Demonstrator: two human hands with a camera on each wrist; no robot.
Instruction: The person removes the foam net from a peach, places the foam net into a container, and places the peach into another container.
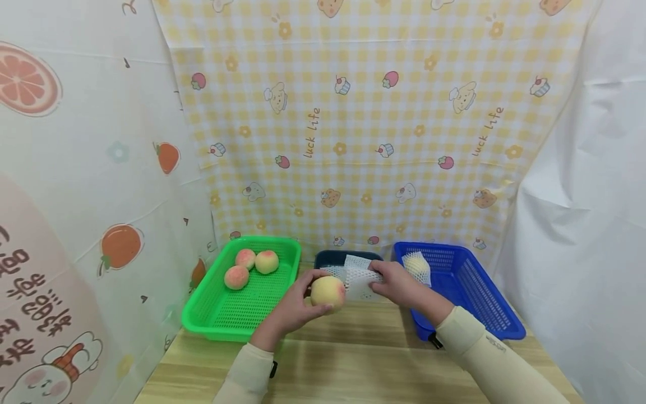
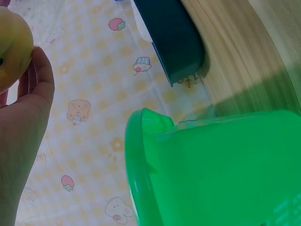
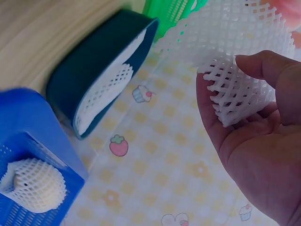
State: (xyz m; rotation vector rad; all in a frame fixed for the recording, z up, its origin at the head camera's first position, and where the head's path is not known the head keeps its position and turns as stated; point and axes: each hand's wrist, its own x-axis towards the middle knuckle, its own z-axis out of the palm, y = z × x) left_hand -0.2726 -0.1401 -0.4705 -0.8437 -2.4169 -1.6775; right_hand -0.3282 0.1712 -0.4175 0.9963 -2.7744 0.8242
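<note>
A yellow peach with a pink blush (image 1: 328,293) is gripped by my left hand (image 1: 298,306), thumb below and fingers behind it. My right hand (image 1: 398,285) pinches a white foam net sleeve (image 1: 361,278) between thumb and fingers, as the right wrist view also shows. The sleeve's near end overlaps the peach's right side in the head view. Behind both hands stands a dark teal bin (image 3: 94,61) with more white foam nets (image 3: 106,94) inside. In the left wrist view only part of the peach (image 2: 14,47) shows.
A green basket (image 1: 199,317) at left holds three peaches (image 1: 245,259). At right, a blue basket (image 1: 487,292) contains one net-wrapped peach (image 1: 416,266). Both sit on a wood-grain table (image 1: 348,359), with a checked cloth (image 1: 353,185) hanging behind.
</note>
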